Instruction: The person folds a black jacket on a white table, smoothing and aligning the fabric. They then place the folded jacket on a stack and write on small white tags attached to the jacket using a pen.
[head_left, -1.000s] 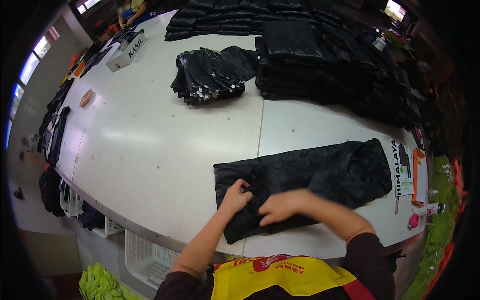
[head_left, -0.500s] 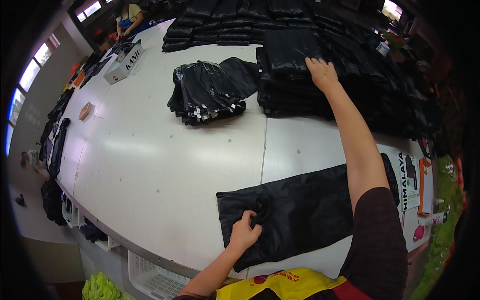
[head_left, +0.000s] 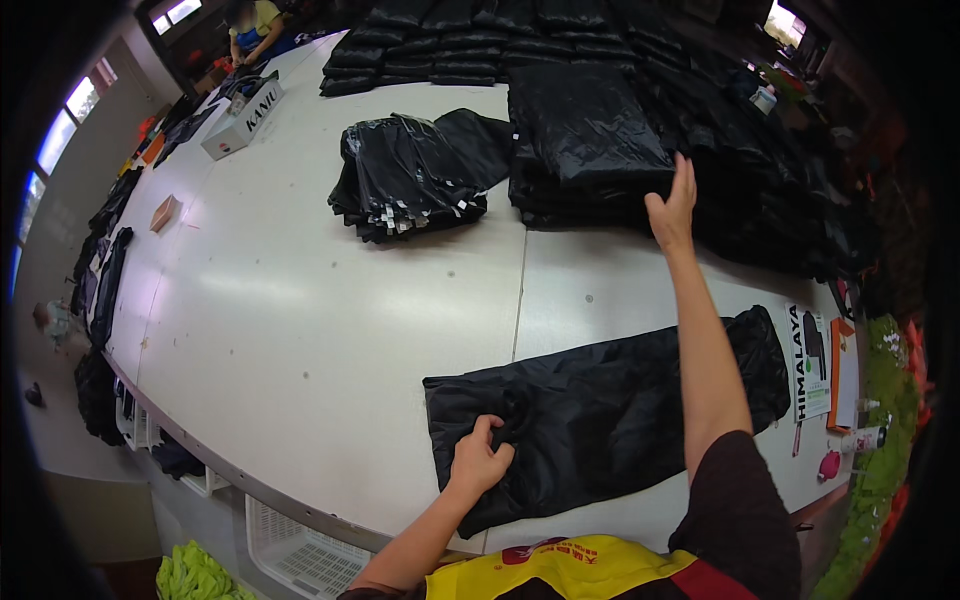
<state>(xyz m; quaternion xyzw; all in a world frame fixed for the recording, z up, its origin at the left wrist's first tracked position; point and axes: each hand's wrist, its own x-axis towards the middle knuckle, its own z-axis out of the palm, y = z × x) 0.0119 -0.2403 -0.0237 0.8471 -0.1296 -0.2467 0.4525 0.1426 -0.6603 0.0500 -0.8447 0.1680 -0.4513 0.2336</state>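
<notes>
Withdrawn slightly, right hand (head_left: 672, 206) splayed on one stack (head_left: 590, 150); left hand (head_left: 480, 462) seemingly clamps one garment (head_left: 600, 420).

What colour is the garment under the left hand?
Black, slightly shiny; the garment shows best in the head view.

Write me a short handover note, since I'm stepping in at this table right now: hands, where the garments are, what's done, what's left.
Left hand: gripping the near end of the black garment laid flat on the white table.
Right hand: stretched out, open, fingers at the edge of the tall stack of folded black pieces; holding nothing.
Also there: a looser black pile to the left of the stack.
Done: many pieces stacked.
Left: the flat garment is unfolded.
</notes>
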